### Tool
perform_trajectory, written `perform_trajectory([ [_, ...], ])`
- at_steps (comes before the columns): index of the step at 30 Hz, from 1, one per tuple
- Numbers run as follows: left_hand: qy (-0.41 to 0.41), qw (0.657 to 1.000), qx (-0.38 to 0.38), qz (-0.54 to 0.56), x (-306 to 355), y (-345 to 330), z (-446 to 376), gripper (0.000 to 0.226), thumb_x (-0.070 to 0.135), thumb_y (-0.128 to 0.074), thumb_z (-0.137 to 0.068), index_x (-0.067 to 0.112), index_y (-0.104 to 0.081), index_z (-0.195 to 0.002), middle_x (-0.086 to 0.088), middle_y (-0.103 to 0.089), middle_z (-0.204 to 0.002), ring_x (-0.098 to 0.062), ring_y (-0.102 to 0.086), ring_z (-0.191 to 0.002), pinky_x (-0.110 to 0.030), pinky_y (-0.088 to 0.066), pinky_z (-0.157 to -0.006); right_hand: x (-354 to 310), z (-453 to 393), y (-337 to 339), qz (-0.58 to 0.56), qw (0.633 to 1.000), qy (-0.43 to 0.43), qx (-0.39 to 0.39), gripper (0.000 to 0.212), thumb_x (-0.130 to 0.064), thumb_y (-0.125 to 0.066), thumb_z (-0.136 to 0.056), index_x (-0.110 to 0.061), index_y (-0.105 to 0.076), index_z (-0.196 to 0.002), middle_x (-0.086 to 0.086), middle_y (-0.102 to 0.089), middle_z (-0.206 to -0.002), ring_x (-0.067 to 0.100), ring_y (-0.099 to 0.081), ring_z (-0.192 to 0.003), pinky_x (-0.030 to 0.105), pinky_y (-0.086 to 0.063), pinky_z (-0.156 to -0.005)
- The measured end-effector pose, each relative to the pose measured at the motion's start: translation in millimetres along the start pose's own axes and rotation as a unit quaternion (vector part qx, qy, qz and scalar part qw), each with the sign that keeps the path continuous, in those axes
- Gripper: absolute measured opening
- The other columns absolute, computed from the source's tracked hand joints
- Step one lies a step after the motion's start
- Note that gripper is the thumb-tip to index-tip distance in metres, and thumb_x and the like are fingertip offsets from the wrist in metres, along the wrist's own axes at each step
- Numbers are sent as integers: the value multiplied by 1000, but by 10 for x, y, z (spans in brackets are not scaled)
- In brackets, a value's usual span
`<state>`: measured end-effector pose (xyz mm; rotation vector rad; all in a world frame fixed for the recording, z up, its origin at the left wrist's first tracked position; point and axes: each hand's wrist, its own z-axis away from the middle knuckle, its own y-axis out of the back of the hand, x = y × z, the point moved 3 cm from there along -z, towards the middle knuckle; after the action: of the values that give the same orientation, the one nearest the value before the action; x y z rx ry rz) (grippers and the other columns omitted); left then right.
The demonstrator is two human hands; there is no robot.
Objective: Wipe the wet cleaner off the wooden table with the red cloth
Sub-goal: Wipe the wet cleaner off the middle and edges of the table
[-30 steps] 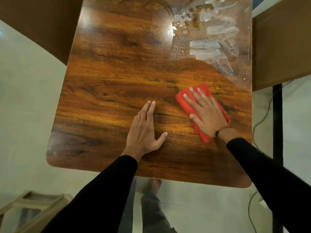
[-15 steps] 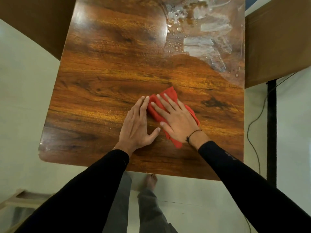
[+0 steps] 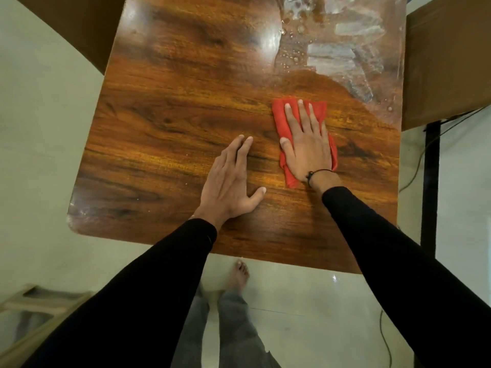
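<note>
A glossy wooden table (image 3: 170, 107) fills the upper middle of the head view. Wet cleaner (image 3: 337, 46), in whitish streaks and droplets, covers its far right corner. The folded red cloth (image 3: 281, 115) lies flat on the wood just below that wet patch. My right hand (image 3: 308, 144) presses on the cloth with straight fingers pointing away from me. My left hand (image 3: 228, 187) rests flat on the bare wood to the left of the cloth, fingers together and thumb spread.
Brown cardboard-like panels stand beside the table at the right (image 3: 446, 62) and the upper left (image 3: 79, 27). A black post (image 3: 431, 181) and a thin cable (image 3: 414, 166) run along the right side. A light wooden frame (image 3: 34, 304) lies on the pale floor at lower left.
My right hand slid the cloth left until it met my left hand, then back to the right and up toward the wet patch. My left hand stayed flat on the wood.
</note>
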<state>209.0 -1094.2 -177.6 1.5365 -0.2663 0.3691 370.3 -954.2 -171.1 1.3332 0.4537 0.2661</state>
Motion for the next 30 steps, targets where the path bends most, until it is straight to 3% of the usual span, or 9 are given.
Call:
perform_trajectory([
  [4, -9, 998, -4, 65, -27, 90, 10, 117, 57, -77, -83, 1, -23, -171, -23, -23, -176, -38, -31, -161, -48, -35, -131, -389, 86, -83, 14, 1000, 24, 10, 76, -46, -38, -114, -26, -4, -180, 8, 1, -187, 31, 1, -174, 58, -6, -139],
  [7, -7, 995, 20, 93, -305, 308, 113, 107, 53, -77, -84, 7, -30, -169, -22, -22, -176, -38, -28, -162, -51, -35, -130, -705, 261, -163, 22, 998, 54, 16, 77, -48, -37, -112, -25, -6, -179, 10, -1, -187, 33, 0, -174, 57, -1, -140],
  [10, 80, 993, 64, 56, -918, 624, 317, 87, 53, -72, -96, 15, -36, -166, -16, -25, -175, -35, -29, -161, -54, -33, -130, -1127, 592, -278, 17, 994, 103, 4, 79, -49, -36, -110, -26, -4, -179, 10, 0, -187, 33, -1, -173, 56, -5, -139],
  [12, 164, 984, 73, 19, -1366, 799, 500, 75, 54, -59, -107, 17, -34, -166, -15, -23, -177, -35, -28, -162, -56, -29, -131, -1291, 898, -364, 8, 989, 147, -12, 79, -49, -37, -110, -29, -4, -179, 7, 0, -187, 30, -1, -174, 54, -7, -138],
  [14, 191, 980, 61, -18, -1679, 888, 670, 69, 54, -47, -113, 16, -31, -169, -17, -21, -179, -38, -25, -164, -58, -23, -133, -1223, 1129, -418, 0, 982, 184, -35, 79, -48, -38, -109, -33, -4, -179, 2, 3, -188, 26, 1, -174, 54, -10, -137],
  [16, 181, 982, 54, -32, -1809, 889, 754, 67, 52, -44, -115, 18, -28, -170, -16, -19, -180, -38, -23, -165, -57, -19, -135, -1020, 1224, -405, 1, 979, 197, -49, 82, -48, -39, -107, -37, -3, -179, -4, 6, -187, 23, 2, -174, 56, -17, -135],
  [19, 171, 984, 55, -19, -1808, 862, 713, 67, 50, -46, -114, 20, -27, -170, -14, -18, -181, -37, -21, -166, -55, -17, -136, -787, 1113, -296, 1, 989, 139, -47, 84, -45, -41, -105, -37, -3, -179, -6, 6, -187, 24, 0, -174, 60, -22, -134],
  [24, 157, 986, 56, -2, -1856, 882, 768, 68, 46, -47, -112, 19, -28, -171, -13, -17, -182, -35, -21, -166, -52, -15, -137, -1173, 486, -254, 2, 998, 53, -33, 80, -49, -31, -107, -31, -3, -179, 4, 2, -187, 30, 1, -174, 59, -9, -138],
  [30, 161, 985, 59, 14, -1917, 892, 799, 65, 39, -47, -112, 19, -30, -172, -11, -20, -182, -31, -18, -168, -48, -13, -136, -2156, 505, -452, 40, 979, 199, -32, 82, -47, -42, -108, -34, -4, -179, 4, -1, -187, 30, -4, -173, 55, -14, -136],
])
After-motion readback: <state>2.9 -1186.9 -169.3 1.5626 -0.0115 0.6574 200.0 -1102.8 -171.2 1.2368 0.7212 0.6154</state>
